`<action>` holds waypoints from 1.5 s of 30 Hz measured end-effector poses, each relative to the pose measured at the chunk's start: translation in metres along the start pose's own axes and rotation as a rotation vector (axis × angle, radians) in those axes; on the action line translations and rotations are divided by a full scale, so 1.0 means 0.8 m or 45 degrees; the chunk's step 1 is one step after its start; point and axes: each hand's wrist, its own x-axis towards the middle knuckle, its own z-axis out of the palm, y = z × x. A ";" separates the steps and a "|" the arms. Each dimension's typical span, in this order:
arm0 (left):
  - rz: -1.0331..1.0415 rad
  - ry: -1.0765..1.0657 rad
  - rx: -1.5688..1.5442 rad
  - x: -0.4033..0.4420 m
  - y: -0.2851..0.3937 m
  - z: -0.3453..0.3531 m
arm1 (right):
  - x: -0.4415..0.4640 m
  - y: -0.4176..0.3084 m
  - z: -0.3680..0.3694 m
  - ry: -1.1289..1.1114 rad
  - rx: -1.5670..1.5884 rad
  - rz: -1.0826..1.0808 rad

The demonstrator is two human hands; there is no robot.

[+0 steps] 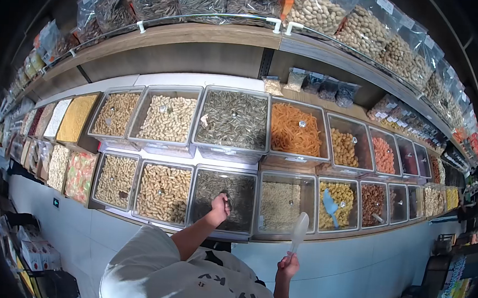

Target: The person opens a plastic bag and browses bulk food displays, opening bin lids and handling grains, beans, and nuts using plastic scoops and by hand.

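Observation:
My left hand reaches over the front-row bin of dark striped sunflower seeds. Its fingers are closed at the middle of the clear lid, where the neighbouring lids have a knob; the hand covers the knob itself. The lid appears to lie over the bin. My right hand is wrapped round the handle of a translucent plastic scoop. This scoop points upward in front of the bin of small pale seeds, apart from the bin's contents.
A blue scoop lies at the bin of yellow pieces. Peanut bins stand to the left. Behind is a raised second row with an orange-strip bin. A wooden shelf with bagged nuts overhangs the back.

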 end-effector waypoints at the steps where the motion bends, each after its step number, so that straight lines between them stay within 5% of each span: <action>1: -0.034 -0.032 -0.033 0.002 -0.003 -0.003 | 0.002 0.001 0.001 -0.015 -0.029 0.004; 19: 0.150 0.149 0.117 0.013 0.002 0.016 | 0.007 -0.011 -0.003 -0.053 -0.077 0.020; 25: 0.123 -0.069 0.086 0.015 0.000 -0.010 | 0.026 -0.006 0.012 -0.182 -0.329 -0.023; 27: -0.008 -0.358 0.066 0.000 0.011 -0.016 | 0.028 -0.014 0.048 -0.233 -0.479 -0.050; 32: 0.169 -0.417 0.160 -0.063 0.011 -0.057 | 0.050 0.039 0.108 -0.475 -0.951 -0.237; 35: 0.142 -0.436 0.135 -0.095 0.000 -0.119 | 0.058 0.091 0.142 -0.569 -1.257 -0.597; 37: -0.067 -0.858 0.017 -0.076 -0.007 -0.201 | 0.038 0.103 0.189 -0.603 -1.600 -0.828; 39: -0.117 -0.825 0.090 -0.105 -0.026 -0.269 | 0.037 0.133 0.204 -0.627 -1.706 -0.990; 41: 0.066 -0.626 0.355 -0.154 -0.041 -0.331 | 0.027 0.147 0.219 -0.569 -1.713 -1.060; 43: 0.633 -0.631 0.613 -0.199 -0.065 -0.417 | 0.023 0.157 0.224 -0.499 -1.759 -1.148; 44: 0.510 -0.427 0.347 -0.223 -0.072 -0.452 | 0.027 0.165 0.222 -0.427 -1.833 -1.207; 45: 0.437 -0.518 -0.016 -0.194 -0.095 -0.526 | 0.030 0.171 0.221 -0.386 -1.889 -1.233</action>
